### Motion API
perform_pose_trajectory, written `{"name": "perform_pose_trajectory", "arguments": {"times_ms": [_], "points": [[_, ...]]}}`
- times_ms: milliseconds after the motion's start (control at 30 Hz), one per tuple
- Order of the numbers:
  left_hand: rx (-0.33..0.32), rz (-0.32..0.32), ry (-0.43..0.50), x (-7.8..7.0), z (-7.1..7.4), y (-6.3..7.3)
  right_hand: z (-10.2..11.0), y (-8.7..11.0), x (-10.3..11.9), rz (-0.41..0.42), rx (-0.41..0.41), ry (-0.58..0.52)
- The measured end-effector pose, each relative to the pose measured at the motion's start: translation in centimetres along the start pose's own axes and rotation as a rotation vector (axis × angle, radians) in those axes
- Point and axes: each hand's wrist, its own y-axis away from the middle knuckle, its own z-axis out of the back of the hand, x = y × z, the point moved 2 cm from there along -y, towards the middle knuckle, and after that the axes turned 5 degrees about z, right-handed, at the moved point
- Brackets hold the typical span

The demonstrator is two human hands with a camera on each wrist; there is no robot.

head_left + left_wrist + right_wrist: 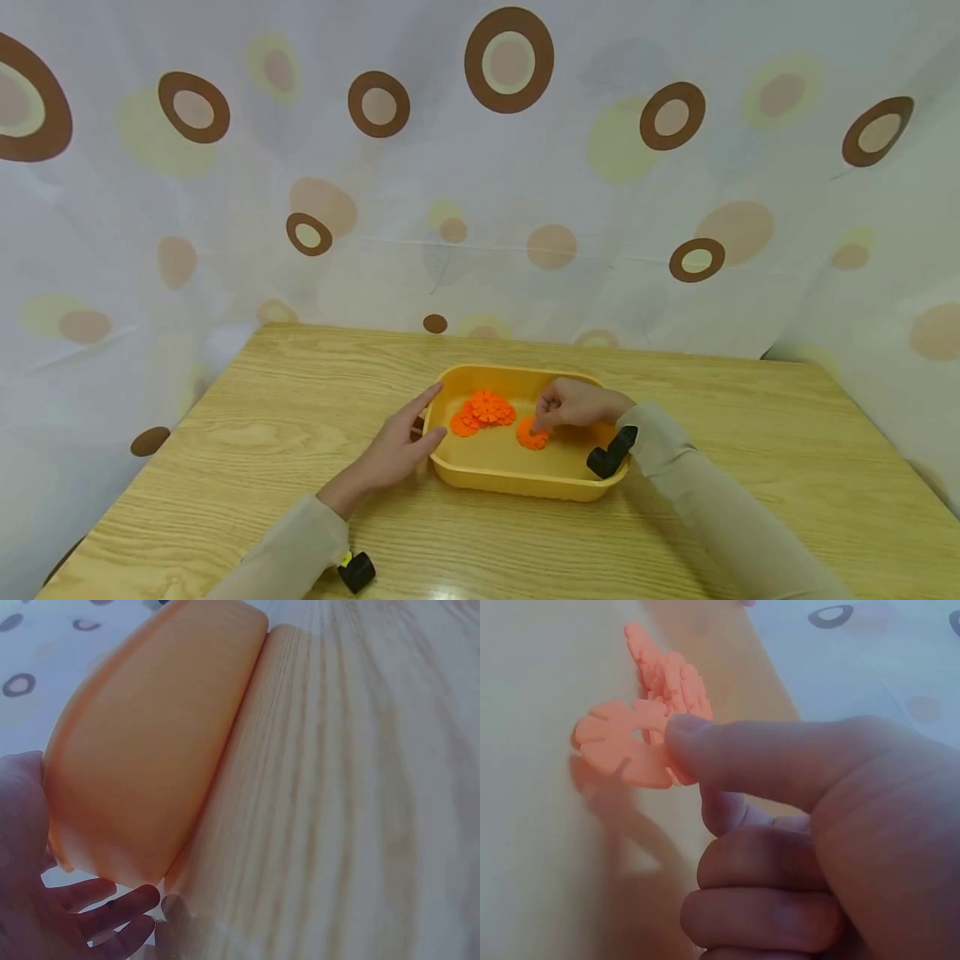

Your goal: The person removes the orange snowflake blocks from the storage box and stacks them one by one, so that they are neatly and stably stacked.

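Note:
A shallow yellow plastic tray stands on the wooden table. Inside it, toward the left, lies a loose heap of orange flower-shaped interlocking discs. My right hand reaches over the tray's right part and pinches one orange interlocking disc between thumb and index finger, low over the tray floor. The other right fingers are curled in. At the tray's left end, my left hand rests against the rim, thumb and index finger spread. In the left wrist view, its other fingers extend loosely beside the tray wall.
The wooden table extends around the tray on all sides. Behind it hangs a pale cloth with brown and beige circles. Black devices sit at both wrists; the right one overlaps the tray's front right corner.

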Motion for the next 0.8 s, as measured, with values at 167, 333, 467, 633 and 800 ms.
{"name": "perform_pose_trajectory", "arguments": {"times_ms": [167, 333, 467, 633, 800], "points": [[-0.001, -0.019, 0.005, -0.1, -0.1, -0.14, 0.04, 0.28, 0.09, 0.014, 0.01, -0.04], [0.013, -0.034, 0.007, -0.16, -0.17, -0.28, 0.06, 0.55, 0.06, 0.003, 0.016, -0.052], [0.014, -0.035, 0.004, -0.03, -0.09, -0.12, -0.04, 0.45, 0.12, -0.011, 0.031, -0.032], [0.006, -0.036, 0.001, 0.17, 0.0, -0.02, -0.09, 0.29, 0.27, -0.024, 0.046, 0.002], [-0.004, -0.03, -0.002, 0.28, 0.05, 0.03, -0.06, 0.22, 0.3, -0.008, 0.037, 0.029]]}}
